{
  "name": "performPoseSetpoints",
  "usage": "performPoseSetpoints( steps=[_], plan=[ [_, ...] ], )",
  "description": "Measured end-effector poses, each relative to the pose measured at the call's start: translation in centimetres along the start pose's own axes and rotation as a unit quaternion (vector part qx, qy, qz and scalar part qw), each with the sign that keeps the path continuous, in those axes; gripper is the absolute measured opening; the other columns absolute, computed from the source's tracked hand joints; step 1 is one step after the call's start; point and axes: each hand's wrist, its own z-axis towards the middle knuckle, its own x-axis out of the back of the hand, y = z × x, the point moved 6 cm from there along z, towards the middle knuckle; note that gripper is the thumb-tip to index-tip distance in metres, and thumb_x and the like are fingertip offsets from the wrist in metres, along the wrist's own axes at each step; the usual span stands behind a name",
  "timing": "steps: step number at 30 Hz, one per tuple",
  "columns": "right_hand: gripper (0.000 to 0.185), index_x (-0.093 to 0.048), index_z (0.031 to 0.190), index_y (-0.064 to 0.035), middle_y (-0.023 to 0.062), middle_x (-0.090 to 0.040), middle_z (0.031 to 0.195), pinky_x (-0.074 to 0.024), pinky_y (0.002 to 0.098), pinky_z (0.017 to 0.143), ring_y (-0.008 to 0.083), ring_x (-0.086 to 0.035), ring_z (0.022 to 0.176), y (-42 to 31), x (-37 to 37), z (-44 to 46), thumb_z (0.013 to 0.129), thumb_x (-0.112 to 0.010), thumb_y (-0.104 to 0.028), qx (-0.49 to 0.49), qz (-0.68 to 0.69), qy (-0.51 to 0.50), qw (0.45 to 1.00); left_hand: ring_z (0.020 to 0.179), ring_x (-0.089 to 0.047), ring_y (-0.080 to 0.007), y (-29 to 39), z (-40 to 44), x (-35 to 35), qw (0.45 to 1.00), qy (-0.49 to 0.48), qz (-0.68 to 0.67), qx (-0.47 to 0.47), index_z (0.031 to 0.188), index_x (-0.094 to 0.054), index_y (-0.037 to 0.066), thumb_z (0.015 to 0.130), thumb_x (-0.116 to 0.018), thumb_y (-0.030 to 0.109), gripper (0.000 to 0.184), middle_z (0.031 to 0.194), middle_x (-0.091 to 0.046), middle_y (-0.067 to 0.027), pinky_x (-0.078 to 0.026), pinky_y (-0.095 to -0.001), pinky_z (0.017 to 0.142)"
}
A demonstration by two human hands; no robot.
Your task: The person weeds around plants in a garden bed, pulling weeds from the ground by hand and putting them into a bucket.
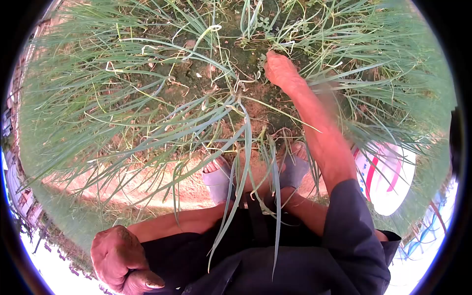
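Observation:
My right hand (280, 70) reaches down among the onion plants (196, 118), its fingers closed at the soil. A small leafy weed (262, 62) shows at those fingertips; the grip itself is partly hidden by the back of the hand. Long green onion leaves spread on both sides, some bent and dry at the tips. Down at the lower left, my left hand (119, 258) is curled beside my knee, thumb against the fingers. Whatever it may hold is hidden from view.
My feet in grey sandals (220, 182) stand on bare earth (187, 184) at the bed's edge. A white sack or container with pink stripes (386, 177) is at my right. More small leafy weeds (264, 23) grow farther into the bed. Onion leaves hang over my legs.

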Motion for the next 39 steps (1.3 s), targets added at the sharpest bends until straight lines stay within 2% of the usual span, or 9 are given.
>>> performPoseSetpoints(
  steps=[5,15,18,19,23,26,30,34,39],
  plan=[
    [0.03,-0.051,0.109,0.0065,0.0223,-0.066,0.098,-0.0524,0.0471,0.081,0.0372,-0.065,0.096,-2.2,-0.9,0.5,0.081,-0.059,-0.002,-0.01,-0.046,-0.024,0.999,0.054,-0.043,-0.0186,0.2,0.3,-0.3,0.999,0.033,-0.009,-0.004,0.074,-0.055,0.004,0.085,-0.07,0.03,0.032,0.064,-0.046,-0.0039,-0.033,-0.0338,0.051],
    [0.02,-0.073,0.092,-0.0109,0.0103,-0.071,0.098,-0.0537,0.037,0.081,0.0293,-0.068,0.095,-5.3,1.2,0.6,0.074,-0.064,-0.014,0.038,-0.153,-0.093,0.983,0.054,-0.042,-0.0184,0.6,0.4,-0.3,1.0,0.022,-0.003,0.002,0.074,-0.056,0.004,0.084,-0.07,0.029,0.031,0.064,-0.046,-0.0038,-0.032,-0.0331,0.05],
    [0.02,-0.072,0.092,-0.0095,0.0124,-0.071,0.096,-0.0537,0.0383,0.081,0.0297,-0.068,0.093,-4.6,2.2,0.3,0.077,-0.061,-0.016,-0.031,-0.112,-0.125,0.985,0.05,-0.043,-0.0166,0.3,-0.3,0.0,0.999,0.046,0.021,-0.005,0.07,-0.054,0.005,0.083,-0.071,0.034,0.035,0.061,-0.046,-0.0031,-0.031,-0.0307,0.046],
    [0.024,-0.068,0.097,-0.0055,0.018,-0.069,0.093,-0.053,0.0425,0.08,0.0334,-0.067,0.09,-3.3,1.8,0.4,0.081,-0.056,-0.02,-0.027,-0.068,-0.045,0.996,0.048,-0.044,-0.0152,-0.2,-1.1,0.0,0.997,0.071,0.035,-0.007,0.066,-0.053,0.007,0.081,-0.072,0.039,0.04,0.058,-0.046,-0.0023,-0.032,-0.0285,0.044],
    [0.028,-0.055,0.102,-0.0014,0.0267,-0.064,0.086,-0.0502,0.0474,0.075,0.0411,-0.064,0.082,-1.0,3.0,-0.2,0.084,-0.055,-0.022,-0.046,0.126,0.063,0.989,0.045,-0.046,-0.0134,-0.3,-1.1,0.3,0.995,0.072,0.061,-0.026,0.062,-0.052,0.009,0.08,-0.072,0.045,0.045,0.055,-0.046,-0.0007,-0.032,-0.0265,0.04],
    [0.023,-0.057,0.104,-0.005,0.0233,-0.062,0.076,-0.0513,0.0443,0.068,0.0387,-0.063,0.072,-2.7,1.8,0.2,0.082,-0.057,-0.01,0.042,0.18,0.171,0.968,0.051,-0.042,-0.0175,0.8,0.7,0.1,1.0,0.008,0.0,0.004,0.074,-0.056,0.004,0.085,-0.069,0.029,0.031,0.063,-0.046,-0.0038,-0.031,-0.0327,0.047],
    [0.028,-0.058,0.108,-0.004,0.0185,-0.062,0.085,-0.0498,0.0402,0.067,0.033,-0.064,0.079,-4.4,0.5,0.9,0.08,-0.06,-0.005,0.052,0.244,0.296,0.922,0.05,-0.042,-0.017,0.8,0.8,0.0,1.0,0.017,0.007,0.01,0.073,-0.056,0.004,0.085,-0.07,0.03,0.032,0.061,-0.046,-0.003,-0.031,-0.0328,0.046],
    [0.03,-0.059,0.109,-0.0034,0.0162,-0.063,0.087,-0.0513,0.0394,0.071,0.0332,-0.063,0.083,-5.6,0.8,0.8,0.078,-0.061,-0.005,0.027,0.166,0.332,0.928,0.05,-0.042,-0.0169,0.8,0.2,0.0,0.999,0.044,0.01,0.027,0.072,-0.056,0.005,0.085,-0.07,0.031,0.032,0.06,-0.046,-0.0024,-0.03,-0.0329,0.046],
    [0.035,-0.06,0.112,-0.0086,0.0176,-0.063,0.099,-0.0529,0.0382,0.075,0.0327,-0.064,0.091,-5.3,-1.1,3.4,0.077,-0.064,-0.01,-0.052,0.133,0.223,0.964,0.05,-0.042,-0.017,0.5,0.0,0.0,0.998,0.062,-0.004,0.007,0.073,-0.056,0.005,0.085,-0.069,0.031,0.032,0.06,-0.046,-0.0026,-0.031,-0.0332,0.046]
  ],
)
